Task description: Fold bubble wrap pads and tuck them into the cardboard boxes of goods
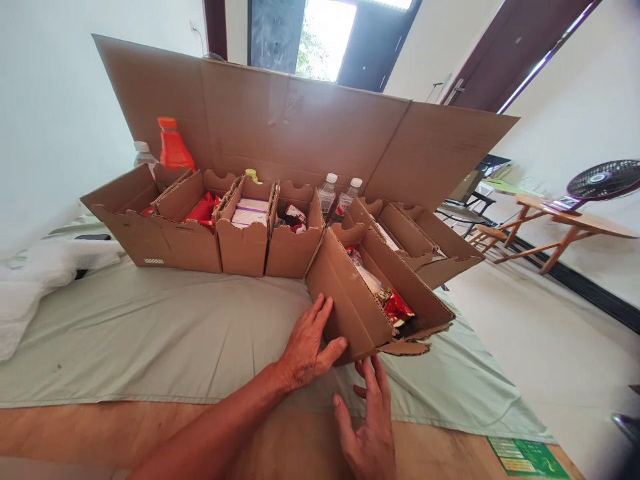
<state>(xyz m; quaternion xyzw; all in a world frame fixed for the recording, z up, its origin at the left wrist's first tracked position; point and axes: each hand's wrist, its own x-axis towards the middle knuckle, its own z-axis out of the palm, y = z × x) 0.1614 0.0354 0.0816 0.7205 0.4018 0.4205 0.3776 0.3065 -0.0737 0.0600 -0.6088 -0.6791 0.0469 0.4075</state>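
Observation:
An open-topped cardboard box [345, 307] juts out from a row of similar boxes, turned at an angle toward me. Its torn front edge faces me, and a red snack packet [397, 308] and other wrapped goods lie inside. My left hand [311, 347] rests against the box's left side, fingers stretched out and thumb apart. Below the front end of the box is my right hand [369, 420], palm up with fingers spread. Its fingertips are at the lower front edge; whether they touch the cardboard I cannot tell.
Boxes with red packets [204, 209] and a white pack [250, 213] line up to the left. An orange bottle [175, 148] and clear bottles [344, 200] stand behind, before a tall cardboard panel [300, 120]. Green cloth [200, 333] covers the table. A fan [605, 179] stands far right.

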